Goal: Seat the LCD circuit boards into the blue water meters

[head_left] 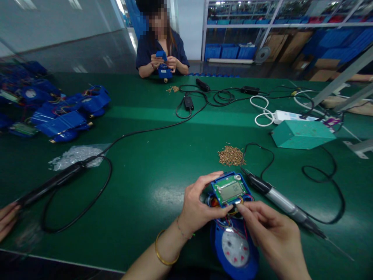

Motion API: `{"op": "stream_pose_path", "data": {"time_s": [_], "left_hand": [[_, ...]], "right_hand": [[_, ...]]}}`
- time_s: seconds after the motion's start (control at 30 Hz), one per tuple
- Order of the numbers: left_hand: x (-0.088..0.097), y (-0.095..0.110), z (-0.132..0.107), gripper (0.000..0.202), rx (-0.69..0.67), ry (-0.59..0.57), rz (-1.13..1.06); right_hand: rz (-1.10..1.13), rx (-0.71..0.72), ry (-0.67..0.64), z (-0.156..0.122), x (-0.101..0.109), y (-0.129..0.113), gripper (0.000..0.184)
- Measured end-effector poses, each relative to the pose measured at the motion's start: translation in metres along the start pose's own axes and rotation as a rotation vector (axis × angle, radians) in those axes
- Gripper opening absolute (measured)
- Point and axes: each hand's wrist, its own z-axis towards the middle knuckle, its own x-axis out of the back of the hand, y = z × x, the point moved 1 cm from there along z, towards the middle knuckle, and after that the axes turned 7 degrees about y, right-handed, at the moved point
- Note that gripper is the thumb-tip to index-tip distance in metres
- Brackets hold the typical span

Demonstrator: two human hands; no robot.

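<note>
Green worktop (163, 136), shelving (239, 25) behind. Open blue unit (235, 249) near the front edge, before the wearer. Left hand (198, 202) clamped round its display housing (231, 189), tilting it up, presumably to bare the wires (226, 222); right hand (271, 229) fingertips pinched together on them. Brass-coloured screws (231, 155) heaped just beyond, electric screwdriver (284, 203) lying right: both likely set within reach. Opposite, co-worker (143, 48) holds a similar blue device (165, 71).

On the table (163, 144) before you, screws (231, 155) lie just behind your meter (232, 188); to their right, a screwdriver (287, 204), with a box (303, 135) behind it; well left, a bag (80, 155).
</note>
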Motion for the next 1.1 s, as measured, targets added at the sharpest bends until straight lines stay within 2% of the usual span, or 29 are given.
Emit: {"op": "stream_pose_path", "data": {"time_s": [0.2, 0.4, 0.53, 0.63, 0.77, 0.87, 0.97, 1.03, 1.1], "left_hand": [[-0.001, -0.002, -0.001, 0.065, 0.021, 0.001, 0.003], [-0.004, -0.003, -0.004, 0.066, 0.06, 0.005, -0.035], [-0.006, -0.003, -0.004, 0.064, 0.134, 0.014, -0.121], [-0.007, -0.006, -0.006, 0.062, 0.18, 0.027, -0.178], [-0.009, -0.013, -0.01, 0.062, 0.229, 0.04, -0.256], [-0.008, -0.019, -0.011, 0.065, 0.289, 0.037, -0.342], [-0.005, -0.023, -0.009, 0.065, 0.39, -0.03, -0.445], [-0.002, -0.024, -0.006, 0.065, 0.442, -0.084, -0.495], [0.001, -0.026, -0.002, 0.064, 0.452, -0.117, -0.52]], "right_hand": [[-0.061, 0.061, -0.05, 0.002, 0.001, 0.004, 0.038], [-0.254, 0.315, 0.001, 0.001, 0.002, 0.005, 0.028], [-0.313, 0.388, 0.026, 0.0, 0.0, 0.006, 0.027], [-0.336, 0.424, 0.095, 0.0, -0.003, 0.005, 0.027], [-0.271, 0.497, 0.191, 0.002, -0.008, 0.0, 0.022], [-0.235, 0.571, 0.204, 0.003, -0.011, -0.003, 0.014], [-0.179, 0.589, 0.237, 0.004, -0.012, -0.001, 0.026], [-0.093, 0.546, 0.278, 0.005, -0.012, 0.003, 0.039], [-0.019, 0.474, 0.275, 0.007, -0.011, 0.008, 0.039]]}}
